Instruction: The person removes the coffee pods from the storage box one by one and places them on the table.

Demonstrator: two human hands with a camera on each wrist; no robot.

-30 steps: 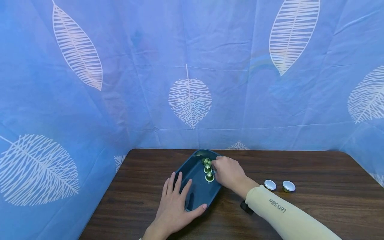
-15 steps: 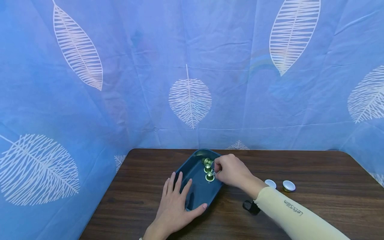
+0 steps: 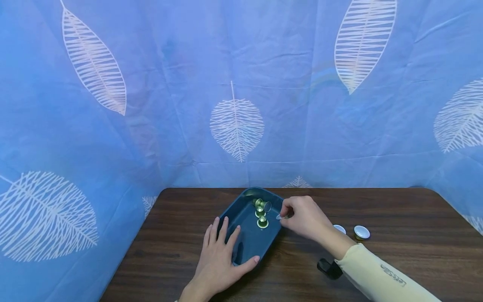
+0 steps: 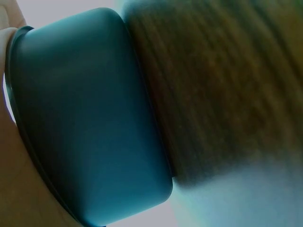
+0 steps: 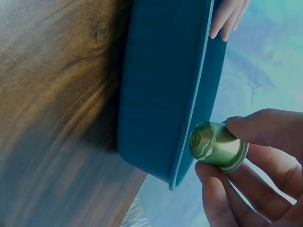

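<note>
Between thumb and fingers my right hand [image 3: 305, 216] pinches a green coffee capsule [image 5: 218, 145], just above the right rim of a dark teal tray [image 3: 247, 247]. Its foil-side rim faces the palm in the right wrist view. Inside the tray several more green capsules [image 3: 262, 222] cluster toward the far right; one tilted capsule [image 3: 266, 206] shows its flat lid. My left hand [image 3: 220, 260] lies over the tray's near left side with fingers spread and straight, the thumb along the near edge. The left wrist view shows the tray's outer wall [image 4: 94, 118] close up.
On the brown wooden table [image 3: 170, 251], a white-lidded capsule [image 3: 362, 232] stands to the right. Another lidded capsule [image 3: 339, 229] is partly hidden by my right forearm. A black strap-like device [image 3: 329, 268] sits at my right wrist. A blue leaf-print cloth [image 3: 181, 126] hangs behind.
My right hand has drawn back to the right from the capsules in the tray, bringing one capsule with it. The tilted capsule behind has come into view. My left hand has stayed still.
</note>
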